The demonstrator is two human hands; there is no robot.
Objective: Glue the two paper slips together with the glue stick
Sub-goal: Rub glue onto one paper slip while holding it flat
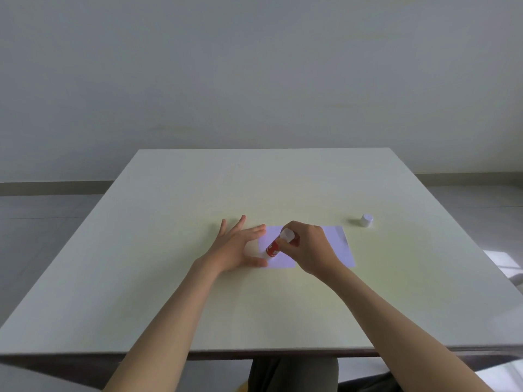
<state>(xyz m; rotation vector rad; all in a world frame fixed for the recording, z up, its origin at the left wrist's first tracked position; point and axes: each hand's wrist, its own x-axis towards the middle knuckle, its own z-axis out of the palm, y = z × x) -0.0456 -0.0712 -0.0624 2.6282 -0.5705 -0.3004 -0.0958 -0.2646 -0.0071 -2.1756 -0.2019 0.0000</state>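
Observation:
Two white paper slips lie side by side in the middle of the table: the left slip (278, 257) and the right slip (341, 244). My right hand (308, 247) grips a red and white glue stick (276, 246), tilted with its lower end down on the left slip. My left hand (237, 247) rests flat with fingers spread, thumb and forefinger pressing the left slip's left edge. The right hand hides where the two slips meet. The glue stick's white cap (366, 220) stands apart at the right.
The pale table (198, 193) stretches wide around the slips, with its front edge close to my body. A plain wall stands behind it and grey floor shows on both sides.

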